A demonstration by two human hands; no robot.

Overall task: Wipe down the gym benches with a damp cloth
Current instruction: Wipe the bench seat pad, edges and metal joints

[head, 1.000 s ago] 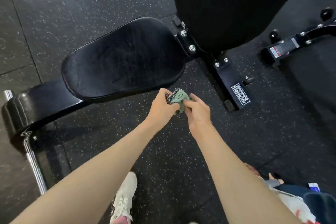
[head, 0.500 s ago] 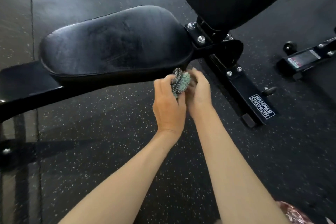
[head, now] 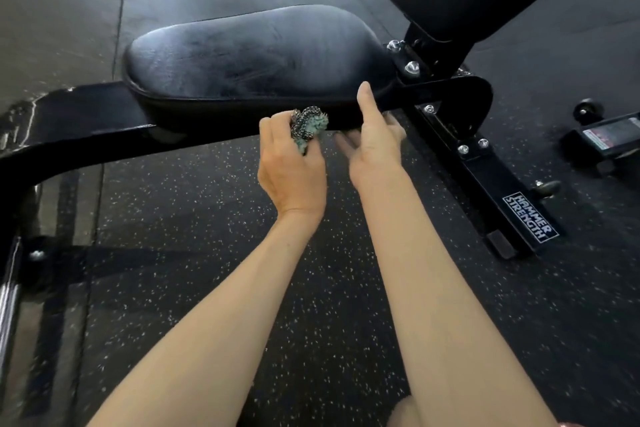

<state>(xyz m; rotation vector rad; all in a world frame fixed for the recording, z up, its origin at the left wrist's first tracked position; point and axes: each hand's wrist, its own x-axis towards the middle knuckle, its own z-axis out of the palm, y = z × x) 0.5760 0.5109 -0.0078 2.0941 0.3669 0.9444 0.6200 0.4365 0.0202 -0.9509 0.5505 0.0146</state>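
Crumpled green-black cloth (head: 308, 126) is pinched by left hand (head: 292, 166) fingers, prob readied for the glossy black padded seat (head: 256, 59); right hand (head: 374, 144) fingers are spread.

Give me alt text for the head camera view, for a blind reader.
A person's left hand grips a bunched green cloth by the near edge of a black bench seat; the right hand is open beside it. Speckled black floor below.

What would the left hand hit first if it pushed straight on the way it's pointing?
Probably the near edge of the seat pad: the left hand points at it, and the cloth it grips would touch first. Depth is unclear.
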